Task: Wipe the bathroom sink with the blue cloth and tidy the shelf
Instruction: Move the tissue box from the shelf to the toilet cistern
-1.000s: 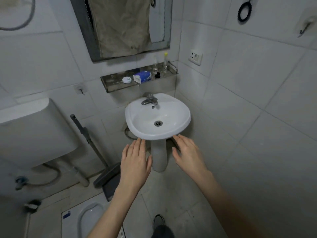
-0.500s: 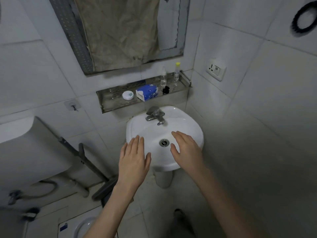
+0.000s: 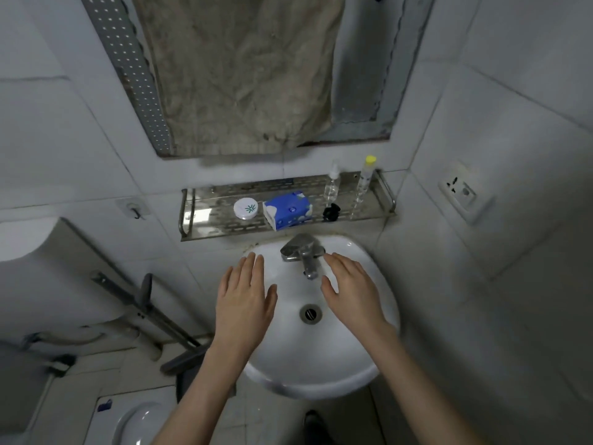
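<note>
**Two open hands held over a white bathroom sink**

A person's left hand [image 3: 244,303] and right hand [image 3: 353,297] are stretched palm-down above a white sink [image 3: 321,358]. The fingers are straight and slightly spread, gripping nothing. Whether they touch the basin cannot be told.

Between the two thumbs lies the round drain [image 3: 310,313]. The right fingertips sit just beside a metal faucet [image 3: 303,252], on its right. The left fingertips reach the basin's rear left rim.

Just past the fingertips, mounted on the tiled wall, is a slotted steel shelf [image 3: 218,226] with a raised rail along its front and ends.
- Beyond the left fingertips stands a round white tin [image 3: 245,209].
- Beyond the gap between the hands lies a blue-and-white packet [image 3: 288,210]; whether it is cloth cannot be told.
- Beyond the right fingertips are a small black clip [image 3: 331,212] and a clear spray bottle [image 3: 332,186].
- Further right, at the shelf's end rail, stands a yellow-capped bottle [image 3: 364,184].

Left of the tin, the shelf's metal floor shows. The faucet's top sits close under the shelf's front edge. A tiled side wall runs near the right hand's outer side.
</note>
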